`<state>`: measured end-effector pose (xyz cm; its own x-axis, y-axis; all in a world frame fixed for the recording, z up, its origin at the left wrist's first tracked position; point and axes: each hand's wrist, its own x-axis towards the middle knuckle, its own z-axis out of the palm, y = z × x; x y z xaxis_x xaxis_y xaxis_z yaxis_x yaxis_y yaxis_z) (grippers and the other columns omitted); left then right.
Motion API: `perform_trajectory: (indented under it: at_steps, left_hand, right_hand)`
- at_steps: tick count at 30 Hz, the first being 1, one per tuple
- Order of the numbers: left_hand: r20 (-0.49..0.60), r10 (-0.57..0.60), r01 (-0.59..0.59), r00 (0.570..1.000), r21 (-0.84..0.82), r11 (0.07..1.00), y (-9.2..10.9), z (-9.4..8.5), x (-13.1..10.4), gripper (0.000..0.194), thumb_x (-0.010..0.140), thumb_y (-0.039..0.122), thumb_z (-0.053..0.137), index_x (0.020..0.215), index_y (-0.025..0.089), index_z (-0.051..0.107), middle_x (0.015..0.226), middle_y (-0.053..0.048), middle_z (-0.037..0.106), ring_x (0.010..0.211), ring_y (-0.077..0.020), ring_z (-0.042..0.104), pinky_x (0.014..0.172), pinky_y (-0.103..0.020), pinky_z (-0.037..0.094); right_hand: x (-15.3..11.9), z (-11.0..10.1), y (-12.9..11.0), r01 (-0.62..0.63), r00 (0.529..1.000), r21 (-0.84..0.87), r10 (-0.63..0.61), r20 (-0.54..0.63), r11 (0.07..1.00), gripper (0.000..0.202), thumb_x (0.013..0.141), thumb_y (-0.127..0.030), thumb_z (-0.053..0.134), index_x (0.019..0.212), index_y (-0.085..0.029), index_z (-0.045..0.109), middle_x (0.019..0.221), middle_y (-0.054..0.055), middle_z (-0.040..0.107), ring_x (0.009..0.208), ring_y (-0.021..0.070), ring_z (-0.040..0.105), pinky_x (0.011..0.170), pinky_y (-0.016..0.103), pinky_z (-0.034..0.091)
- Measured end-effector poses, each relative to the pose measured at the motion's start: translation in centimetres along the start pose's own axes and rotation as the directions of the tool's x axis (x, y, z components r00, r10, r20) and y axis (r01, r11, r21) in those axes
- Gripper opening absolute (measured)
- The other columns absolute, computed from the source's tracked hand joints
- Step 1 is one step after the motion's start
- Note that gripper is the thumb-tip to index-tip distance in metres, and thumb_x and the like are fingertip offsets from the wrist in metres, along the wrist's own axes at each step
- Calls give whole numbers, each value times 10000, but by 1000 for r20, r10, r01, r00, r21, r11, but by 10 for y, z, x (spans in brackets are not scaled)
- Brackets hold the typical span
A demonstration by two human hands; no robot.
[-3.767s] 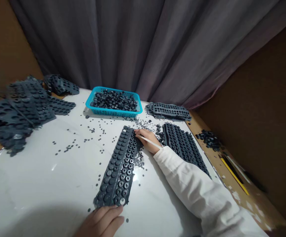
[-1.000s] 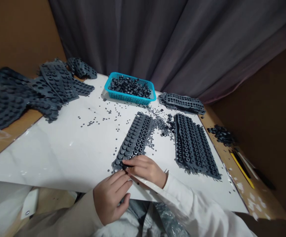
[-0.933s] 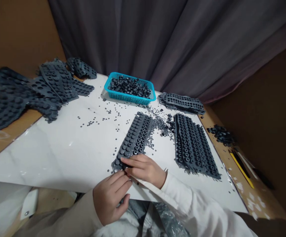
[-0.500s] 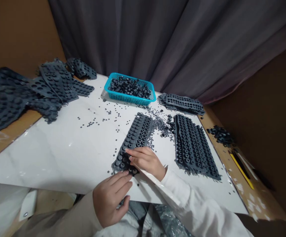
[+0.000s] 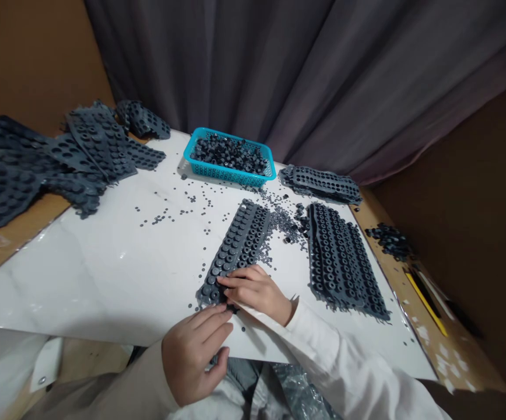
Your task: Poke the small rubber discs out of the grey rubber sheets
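A dark grey rubber sheet [image 5: 236, 242] with rows of round raised studs lies slantwise on the white tabletop in front of me. My right hand [image 5: 259, 294] is over its near end, fingers bent around a long, pale, slim tool [image 5: 257, 316] that slants back beneath the hand toward the wrist. Its tip is hidden, so the kind of tool cannot be made out. The fingertips touch the studs. My left hand [image 5: 198, 353] rests at the sheet's near edge, fingers stretched out and thumb apart, with nothing visible in it.
Small black parts fill a turquoise basket [image 5: 231, 172] at the back. Studded sheets [image 5: 344, 262] lie at right, with another stack [image 5: 320, 184] behind them. Heaped sheets [image 5: 91, 146] are at left. Tiny discs [image 5: 281, 221] are scattered about. A yellow tool [image 5: 425, 300] lies at far right.
My right hand has shifted slightly toward me along the sheet, its fingertips now lower over the studs. My left hand stays almost in place.
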<state>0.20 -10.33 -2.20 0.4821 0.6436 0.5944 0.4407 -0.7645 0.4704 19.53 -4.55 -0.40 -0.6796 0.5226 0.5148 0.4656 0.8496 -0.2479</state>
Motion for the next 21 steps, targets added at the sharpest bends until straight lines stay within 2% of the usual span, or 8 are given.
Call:
perform_trajectory:
  at_steps: [2,4,7,9,13,17,21]
  left_hand:
    - [1,-22,22,1000,-17,1000,-1,2,-2,281,751,124,470,976,145,636,1025,-91,686,1004,-237,615,861,-362,529]
    - [9,-26,26,1000,-32,999,-1,3,-4,285,749,124,473,984,148,633,1030,-87,684,1009,-236,613,862,-360,528]
    - [3,-13,13,1000,-34,999,-1,3,-3,279,740,113,477,969,148,633,1013,-84,690,1003,-235,618,860,-352,529]
    - [1,-8,8,1000,-27,1000,-1,1,-1,275,735,108,481,959,148,636,1005,-85,694,998,-239,623,853,-351,534]
    - [10,6,-5,1000,-13,1000,1,-3,3,271,727,103,486,947,146,640,987,-85,700,972,-241,636,828,-349,549]
    - [-7,-10,10,1000,-14,1000,1,-2,2,260,736,109,476,935,152,638,986,-84,700,968,-240,637,821,-352,549]
    - [1,-26,26,1000,-22,999,0,3,-3,267,742,116,476,956,155,632,1001,-90,694,993,-242,625,840,-360,539]
  right_hand:
    - [3,-1,1,3,1000,-72,-5,-23,997,78,883,-151,538,877,-182,610,1133,77,675,950,189,617,727,324,492]
    - [5,-3,2,-71,994,-91,63,-90,993,98,882,-127,526,920,-172,604,1161,117,656,926,190,623,742,333,507]
    - [6,-4,3,-228,958,43,232,-168,973,114,889,-141,513,957,-185,593,1137,120,666,948,180,625,800,337,521]
    - [5,-4,3,-266,946,172,290,-141,949,82,882,-176,536,931,-199,597,1113,102,679,1000,176,616,841,330,519]
    - [1,-2,0,-255,960,258,277,-52,932,57,862,-238,583,895,-201,611,1100,96,686,1064,185,599,893,337,502]
    - [-1,-2,-2,-259,964,213,267,-11,942,74,878,-248,560,893,-202,617,1091,89,691,1070,191,602,890,343,504]
    - [1,-2,3,-189,982,131,191,4,973,90,894,-235,534,907,-200,616,1094,84,691,1035,189,616,852,328,514]
